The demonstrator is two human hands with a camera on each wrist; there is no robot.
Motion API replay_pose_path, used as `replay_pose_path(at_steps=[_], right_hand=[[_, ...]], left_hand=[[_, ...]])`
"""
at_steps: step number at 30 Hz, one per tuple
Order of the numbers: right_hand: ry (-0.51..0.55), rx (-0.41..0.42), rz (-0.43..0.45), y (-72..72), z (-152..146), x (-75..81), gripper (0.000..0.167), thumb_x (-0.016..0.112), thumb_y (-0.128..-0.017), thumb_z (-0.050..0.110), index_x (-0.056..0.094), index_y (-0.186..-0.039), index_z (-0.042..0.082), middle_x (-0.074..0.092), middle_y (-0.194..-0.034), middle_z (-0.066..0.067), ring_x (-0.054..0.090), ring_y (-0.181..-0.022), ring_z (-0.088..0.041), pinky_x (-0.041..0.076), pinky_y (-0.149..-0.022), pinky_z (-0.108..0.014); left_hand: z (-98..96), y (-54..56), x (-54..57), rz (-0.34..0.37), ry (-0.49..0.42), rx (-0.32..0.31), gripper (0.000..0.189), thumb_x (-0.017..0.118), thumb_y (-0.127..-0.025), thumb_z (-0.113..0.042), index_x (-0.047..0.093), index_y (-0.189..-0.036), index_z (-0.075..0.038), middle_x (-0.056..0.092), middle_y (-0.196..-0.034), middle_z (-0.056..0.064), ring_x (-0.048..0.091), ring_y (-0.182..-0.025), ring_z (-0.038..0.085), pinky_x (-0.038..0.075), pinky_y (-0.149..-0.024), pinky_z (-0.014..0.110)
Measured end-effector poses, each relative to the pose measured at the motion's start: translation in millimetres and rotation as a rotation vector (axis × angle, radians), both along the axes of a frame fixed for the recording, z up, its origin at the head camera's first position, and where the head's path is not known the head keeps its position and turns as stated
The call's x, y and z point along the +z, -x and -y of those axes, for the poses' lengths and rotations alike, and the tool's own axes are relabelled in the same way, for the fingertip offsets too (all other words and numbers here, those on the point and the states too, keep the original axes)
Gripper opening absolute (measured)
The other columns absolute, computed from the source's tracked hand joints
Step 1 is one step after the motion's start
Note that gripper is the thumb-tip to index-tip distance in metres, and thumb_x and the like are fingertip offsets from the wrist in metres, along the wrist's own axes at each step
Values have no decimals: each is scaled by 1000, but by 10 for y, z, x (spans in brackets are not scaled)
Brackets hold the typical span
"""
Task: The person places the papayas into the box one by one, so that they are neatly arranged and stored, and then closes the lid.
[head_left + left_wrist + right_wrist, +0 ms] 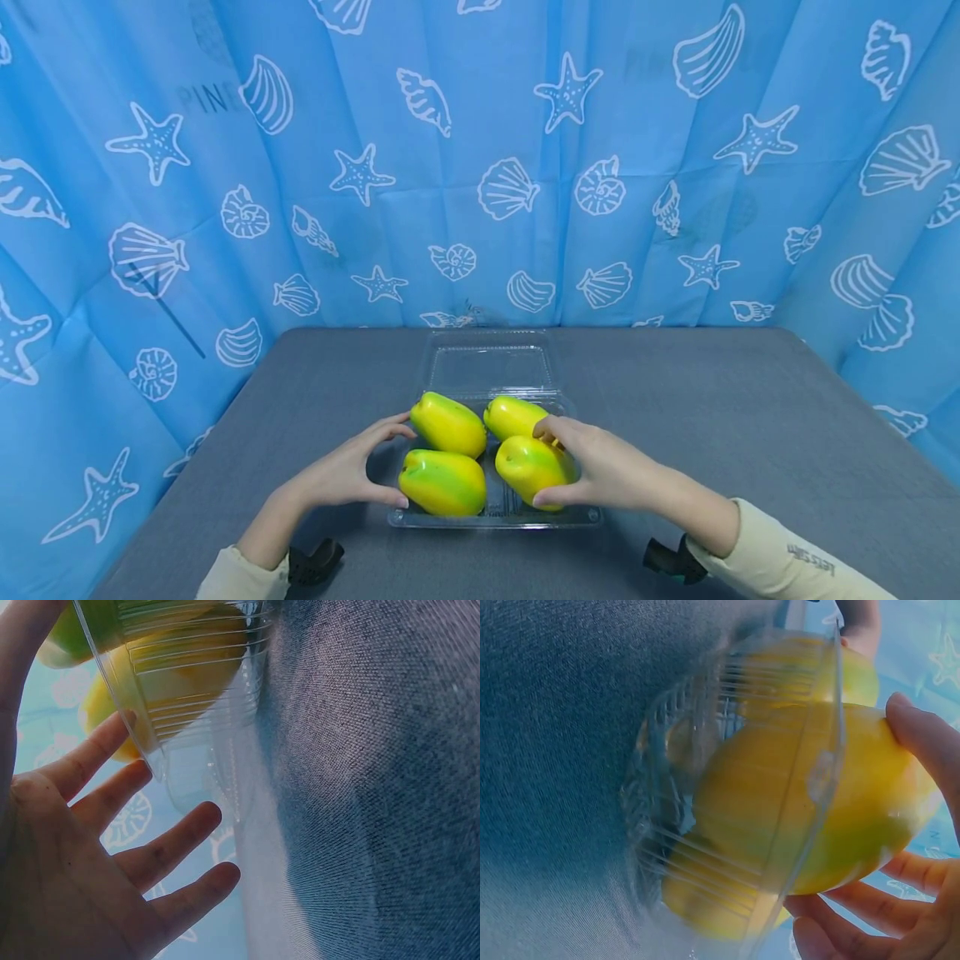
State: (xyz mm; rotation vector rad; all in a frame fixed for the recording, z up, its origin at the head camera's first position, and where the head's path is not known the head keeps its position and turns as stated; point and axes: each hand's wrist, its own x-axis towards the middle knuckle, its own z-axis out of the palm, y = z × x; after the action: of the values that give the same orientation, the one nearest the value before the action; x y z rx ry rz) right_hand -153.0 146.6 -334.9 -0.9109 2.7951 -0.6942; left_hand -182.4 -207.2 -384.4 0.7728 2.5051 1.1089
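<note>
A clear plastic clamshell box [498, 522] holds several yellow-green papayas in two rows. My right hand [611, 473] grips the front right papaya [527, 468], thumb on its near side and fingers over the far side. In the right wrist view this papaya [780, 795] sits partly above the box rim. At the box's left side is my left hand [333, 477], thumb by the front left papaya [444, 483] and fingertips by the back left papaya [448, 425]. The left wrist view shows its fingers [169, 851] spread and fairly straight, a fingertip at the rim. Behind my right fingers lies the back right papaya [512, 415], partly hidden.
The box's clear lid [491, 367] lies folded back toward the far table edge. A grey cloth covers the table [690, 400]. Behind hangs a blue curtain [480, 125] with white shells and starfish. Black wrist mounts [315, 562] show below both forearms.
</note>
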Motion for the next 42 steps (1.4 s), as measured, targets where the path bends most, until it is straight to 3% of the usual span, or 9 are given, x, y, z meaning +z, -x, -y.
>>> replay_pose_path(at_steps=[15,29,42], right_hand=[[-32,16,-27,-14,49,-79,63,70,-73,56,53,-118,15,58,-107,1,52,-85,-7,48,-69,-24],[-57,-1,-64,-17,95,-134,64,68,-73,59,58,-119,15,58,-112,2,53,-88,-7,50,-70,-24],[-44,3,-40,-31,118,-133,62,69,-75,55,59,-120,14,56,-112,1,51,-86,-7,49,-70,-23]], left_hand=[[4,-3,0,-1,-1,-1,67,75,-76,-35,44,-133,-18,20,-155,12,32,-135,41,28,-101,69],[3,-1,2,1,0,-5,68,75,-76,-36,43,-133,-16,20,-155,12,31,-135,42,28,-101,70],[0,0,3,7,-1,3,69,75,-76,-36,43,-133,-16,20,-155,12,31,-135,42,28,-101,70]])
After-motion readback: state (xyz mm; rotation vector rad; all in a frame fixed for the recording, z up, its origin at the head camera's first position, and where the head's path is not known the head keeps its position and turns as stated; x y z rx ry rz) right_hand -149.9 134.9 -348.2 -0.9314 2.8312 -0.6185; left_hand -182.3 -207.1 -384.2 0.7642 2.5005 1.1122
